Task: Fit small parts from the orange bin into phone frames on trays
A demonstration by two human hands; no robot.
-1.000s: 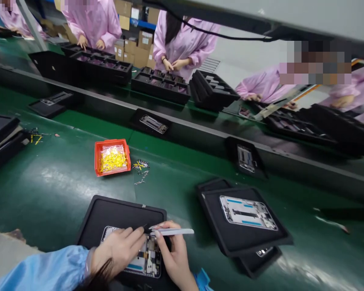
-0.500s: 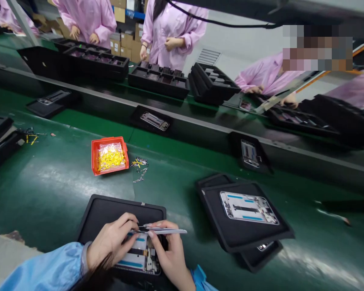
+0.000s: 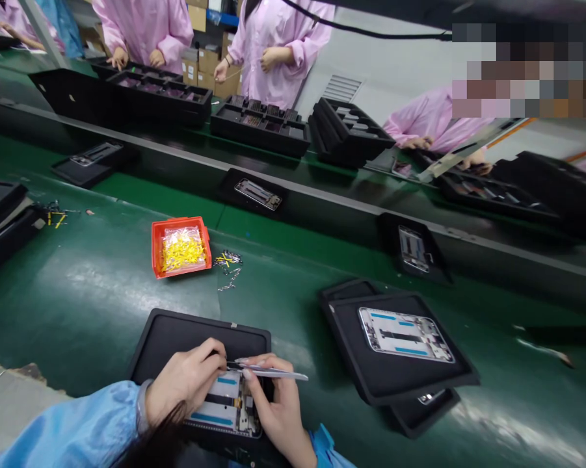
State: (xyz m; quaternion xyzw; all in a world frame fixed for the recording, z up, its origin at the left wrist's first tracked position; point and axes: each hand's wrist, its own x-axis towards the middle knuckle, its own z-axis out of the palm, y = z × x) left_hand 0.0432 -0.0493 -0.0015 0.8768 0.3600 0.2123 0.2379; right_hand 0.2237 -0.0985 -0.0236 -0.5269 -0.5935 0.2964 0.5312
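My right hand is closed around a pair of pale tweezers, their tips pointing left above the upper edge of an opened phone. At those tips, my left hand has its thumb and fingers pinched together; whatever is between them is too small or hidden to name. The phone, with blue strips and a dark flat cable inside, lies on a black tray. My left hand covers its left part, and my right hand partly hides its right end.
An orange bin of small yellow pieces stands ahead, with loose small parts beside it. Stacked trays at right carry another opened phone. Farther trays with phones lie along the green line. Co-workers in pink handle black boxes across it.
My left hand's fingers, earlier stretched across the phone, have drawn up into a pinch at the tweezers' tips. My right hand keeps the tweezers in nearly the same place. The view shifts slightly.
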